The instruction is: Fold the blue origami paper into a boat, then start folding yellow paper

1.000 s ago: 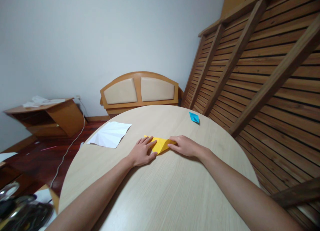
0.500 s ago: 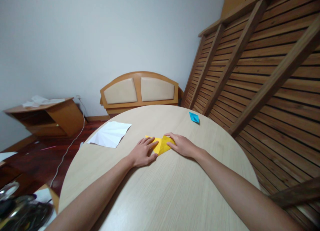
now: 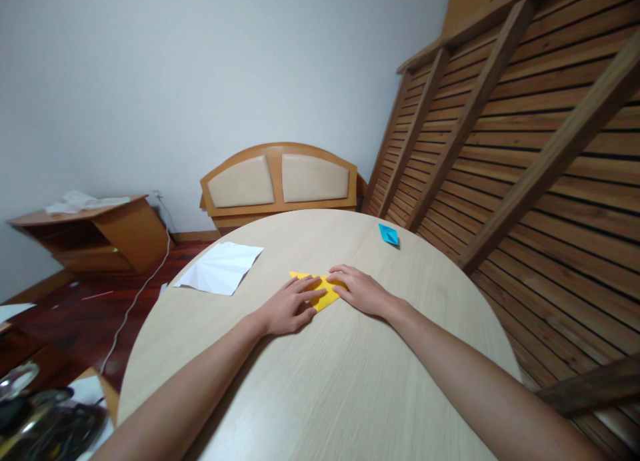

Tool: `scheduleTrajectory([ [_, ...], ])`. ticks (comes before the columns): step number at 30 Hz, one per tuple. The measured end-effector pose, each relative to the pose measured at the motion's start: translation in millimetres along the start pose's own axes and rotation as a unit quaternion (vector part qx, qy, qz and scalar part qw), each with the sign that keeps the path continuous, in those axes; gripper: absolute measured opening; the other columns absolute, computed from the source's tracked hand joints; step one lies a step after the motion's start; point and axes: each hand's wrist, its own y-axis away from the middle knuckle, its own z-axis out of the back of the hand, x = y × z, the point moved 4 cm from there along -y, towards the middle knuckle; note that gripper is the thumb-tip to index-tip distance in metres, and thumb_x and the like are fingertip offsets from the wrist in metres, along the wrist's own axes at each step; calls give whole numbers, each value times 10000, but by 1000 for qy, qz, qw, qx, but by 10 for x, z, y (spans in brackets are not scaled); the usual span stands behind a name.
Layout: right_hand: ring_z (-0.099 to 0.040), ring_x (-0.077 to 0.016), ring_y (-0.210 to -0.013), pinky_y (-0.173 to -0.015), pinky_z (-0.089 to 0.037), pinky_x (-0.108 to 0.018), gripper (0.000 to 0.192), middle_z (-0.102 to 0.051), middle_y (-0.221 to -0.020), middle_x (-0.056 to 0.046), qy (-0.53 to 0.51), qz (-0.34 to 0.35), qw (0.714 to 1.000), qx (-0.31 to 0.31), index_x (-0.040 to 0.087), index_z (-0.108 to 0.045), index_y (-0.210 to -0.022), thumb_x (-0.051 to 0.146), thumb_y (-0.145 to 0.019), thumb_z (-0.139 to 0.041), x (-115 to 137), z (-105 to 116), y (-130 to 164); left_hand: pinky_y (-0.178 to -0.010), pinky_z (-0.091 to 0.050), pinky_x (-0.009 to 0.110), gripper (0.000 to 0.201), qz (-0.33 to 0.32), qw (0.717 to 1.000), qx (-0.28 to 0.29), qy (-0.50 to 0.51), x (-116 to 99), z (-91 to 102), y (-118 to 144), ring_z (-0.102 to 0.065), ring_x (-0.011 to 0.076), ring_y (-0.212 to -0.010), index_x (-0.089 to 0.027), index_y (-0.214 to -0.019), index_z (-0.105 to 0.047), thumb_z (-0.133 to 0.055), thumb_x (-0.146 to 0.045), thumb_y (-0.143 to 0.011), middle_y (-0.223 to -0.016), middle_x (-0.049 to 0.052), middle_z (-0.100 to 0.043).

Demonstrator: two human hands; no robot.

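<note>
The yellow paper (image 3: 320, 290) is already folded small and is pressed flat by the left hand (image 3: 287, 308) and right hand (image 3: 361, 291), fingers spread; more folds seem left.

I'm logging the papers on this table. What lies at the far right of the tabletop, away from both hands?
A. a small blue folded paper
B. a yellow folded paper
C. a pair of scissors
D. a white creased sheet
A: the blue paper lies alone near the far right edge of the table, apart from both hands.
</note>
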Motion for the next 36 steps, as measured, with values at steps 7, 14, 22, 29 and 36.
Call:
scheduleTrajectory([
  [7, -558, -240, -1194, -1041, -434, -397, 295, -619, -1275, -109, 16, 9, 1000, 8, 197, -706, -1157, 271, -977, -484, 17, 3, -7, -1185, -274, 483, 470, -24, 999, 21, 2, -11, -11, -3, -350, 280, -1436, -223, -1438, -494, -414, -383, -1004, -1527, 105, -432],
  [14, -537, -250, -1210, -1045, -403, -428, 305, -617, -1288, -108, 25, -9, 999, 18, 215, -703, -1171, 297, -985, -476, 15, -8, -3, -1193, -267, 477, 464, -38, 999, 24, -2, -42, 14, -19, -352, 268, -1435, -220, -1441, -488, -371, -364, -1016, -1533, 80, -427],
  [22, -499, -279, -1250, -1073, -352, -453, 422, -588, -1338, -136, 42, -5, 999, 18, 193, -651, -1248, 437, -913, -572, 115, -14, 13, -1172, -292, 487, 454, -30, 999, 31, 4, -42, 27, -27, -401, 270, -1397, -272, -1436, -494, -352, -332, -1009, -1503, 32, -475],
  [29, -507, -285, -1236, -1087, -340, -447, 507, -591, -1342, -127, 37, 2, 999, 16, 179, -585, -1301, 462, -880, -598, 280, -61, 9, -1132, -334, 477, 440, -31, 999, 27, -11, -74, 65, -23, -437, 279, -1337, -274, -1409, -523, -343, -341, -1013, -1489, 36, -493],
  [36, -442, -305, -1346, -1165, -208, -538, 617, -529, -1434, -137, 7, -24, 998, 58, 200, -515, -1379, 535, -866, -590, 249, -126, 22, -1136, -326, 489, 477, -30, 999, 27, -16, -61, 35, -28, -424, 291, -1353, -283, -1466, -452, -357, -362, -1006, -1534, 46, -430],
])
